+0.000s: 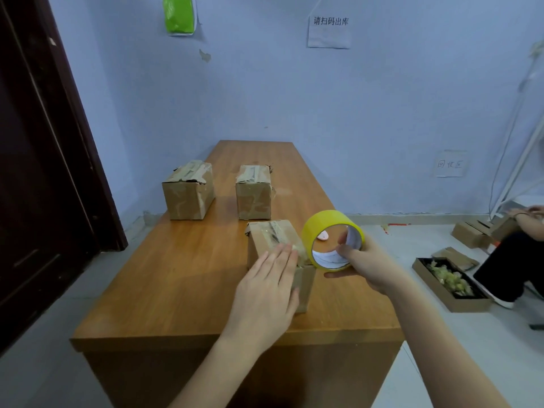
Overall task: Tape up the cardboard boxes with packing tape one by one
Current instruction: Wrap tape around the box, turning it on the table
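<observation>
A small cardboard box [272,235] stands near the middle of the wooden table [176,275], with old tape along its top. My left hand [266,293] lies flat on the near end of its top, fingers spread. My right hand [368,266] grips a yellow roll of packing tape [326,223] just right of the box, thumb through the core. Two more taped cardboard boxes stand farther back, one on the left [188,191] and one in the middle [254,192].
A small pink object [323,236] shows through the roll's core on the table. A dark door [44,157] is at the left. On the floor at the right lie an open flat box of scraps [450,279], more boxes [471,234] and a seated person [512,254].
</observation>
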